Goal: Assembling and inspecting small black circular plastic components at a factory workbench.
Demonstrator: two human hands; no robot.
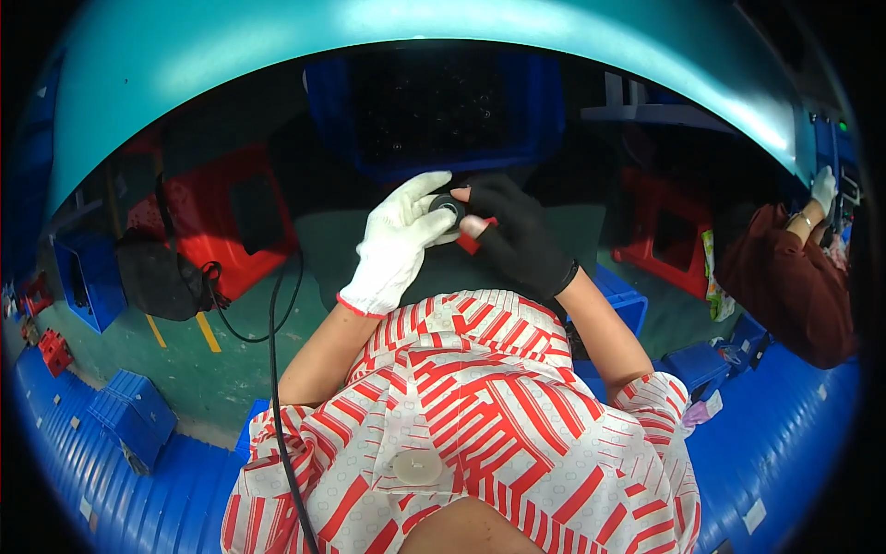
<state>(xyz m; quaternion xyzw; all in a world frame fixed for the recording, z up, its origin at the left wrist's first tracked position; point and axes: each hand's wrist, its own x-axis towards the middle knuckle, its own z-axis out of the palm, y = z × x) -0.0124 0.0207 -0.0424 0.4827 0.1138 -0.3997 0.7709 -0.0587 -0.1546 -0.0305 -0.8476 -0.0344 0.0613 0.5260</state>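
My left hand (399,235), in a white knit glove with a red cuff edge, is closed round a small black ring-like part (447,209). My right hand (517,235) wears a black glove with the thumb and index fingertips bare, and those fingertips pinch the right side of the same part. A small red piece (471,242) shows beneath the right thumb; whether it is held I cannot tell. Both hands are in front of my body, just nearer than a blue crate (369,168) with dark contents.
A teal curved surface (425,20) spans the far side. Red stools (198,222) stand left and right, with a dark bag (152,277) at the left one. A black cable (273,351) runs past my left arm. Another person (784,277) sits at far right. Blue bins (134,415) stand behind me.
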